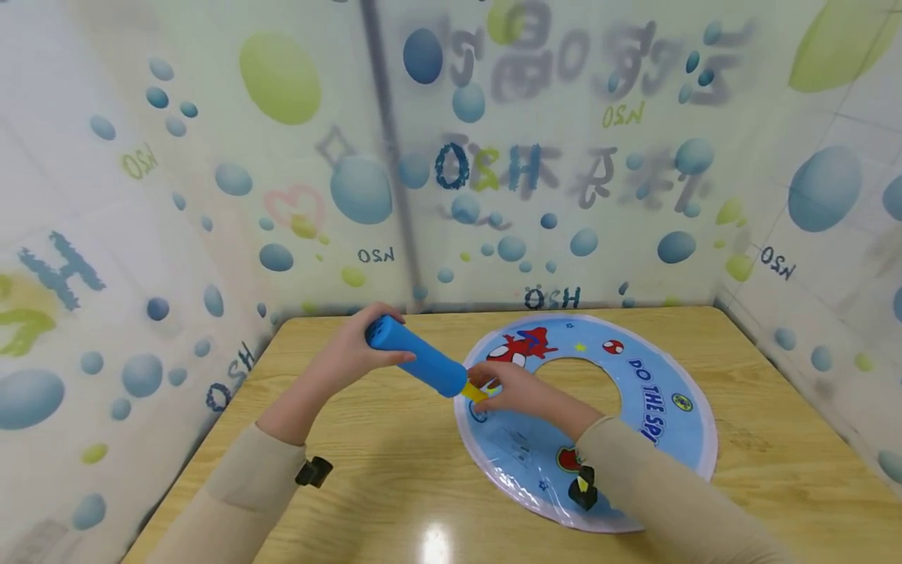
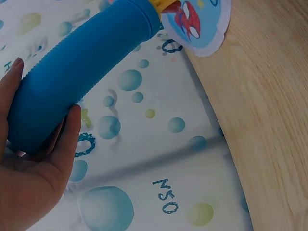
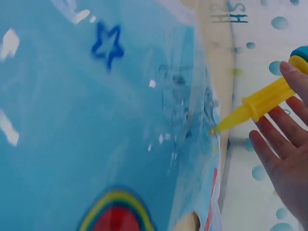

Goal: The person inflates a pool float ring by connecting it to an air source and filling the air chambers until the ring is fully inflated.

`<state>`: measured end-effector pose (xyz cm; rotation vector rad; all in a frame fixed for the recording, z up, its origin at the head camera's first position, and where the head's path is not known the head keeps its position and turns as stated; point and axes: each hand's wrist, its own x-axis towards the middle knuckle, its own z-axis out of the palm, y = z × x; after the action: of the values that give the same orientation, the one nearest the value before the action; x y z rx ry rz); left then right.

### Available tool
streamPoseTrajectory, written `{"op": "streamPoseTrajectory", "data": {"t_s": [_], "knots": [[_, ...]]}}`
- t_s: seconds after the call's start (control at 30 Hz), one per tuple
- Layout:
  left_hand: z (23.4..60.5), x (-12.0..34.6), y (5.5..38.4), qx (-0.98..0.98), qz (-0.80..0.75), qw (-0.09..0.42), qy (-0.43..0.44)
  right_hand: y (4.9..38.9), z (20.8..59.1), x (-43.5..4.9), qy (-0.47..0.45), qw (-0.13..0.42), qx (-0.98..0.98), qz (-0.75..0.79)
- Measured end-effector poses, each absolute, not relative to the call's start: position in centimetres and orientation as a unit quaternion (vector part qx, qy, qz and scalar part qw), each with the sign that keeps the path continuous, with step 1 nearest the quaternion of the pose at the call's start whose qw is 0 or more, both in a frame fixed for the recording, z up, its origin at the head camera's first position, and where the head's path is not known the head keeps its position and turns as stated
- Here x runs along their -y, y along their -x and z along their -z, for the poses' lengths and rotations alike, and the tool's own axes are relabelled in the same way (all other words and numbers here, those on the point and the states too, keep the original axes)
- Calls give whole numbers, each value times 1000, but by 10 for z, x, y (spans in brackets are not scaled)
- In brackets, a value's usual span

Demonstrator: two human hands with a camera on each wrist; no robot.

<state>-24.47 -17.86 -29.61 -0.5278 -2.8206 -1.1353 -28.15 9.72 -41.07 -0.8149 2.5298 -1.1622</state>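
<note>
A blue hand air pump with a yellow nozzle is held up over the table, slanting down to the right. My left hand grips the wide blue end, thumb on one side and fingers on the other. At the other end, my right hand pinches the yellow nozzle between thumb and fingers. Beneath the right hand lies a round blue swim ring, flat-looking, with cartoon prints and a white rim. In the right wrist view the nozzle's tip overlaps the ring's edge, near a clear patch in the plastic.
The wooden table runs back to a hanging sheet printed with blue and green dots. Similar sheets close off the left and right sides. Dark wrist mounts sit on both sleeves, the right one over the ring.
</note>
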Motion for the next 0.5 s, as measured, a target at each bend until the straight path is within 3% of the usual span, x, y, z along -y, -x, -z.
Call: {"op": "streamPoseTrajectory", "data": {"t_s": [0.5], "knots": [[310, 214, 236, 929, 266, 51, 252, 288, 416, -74, 279, 102, -881, 369]]}}
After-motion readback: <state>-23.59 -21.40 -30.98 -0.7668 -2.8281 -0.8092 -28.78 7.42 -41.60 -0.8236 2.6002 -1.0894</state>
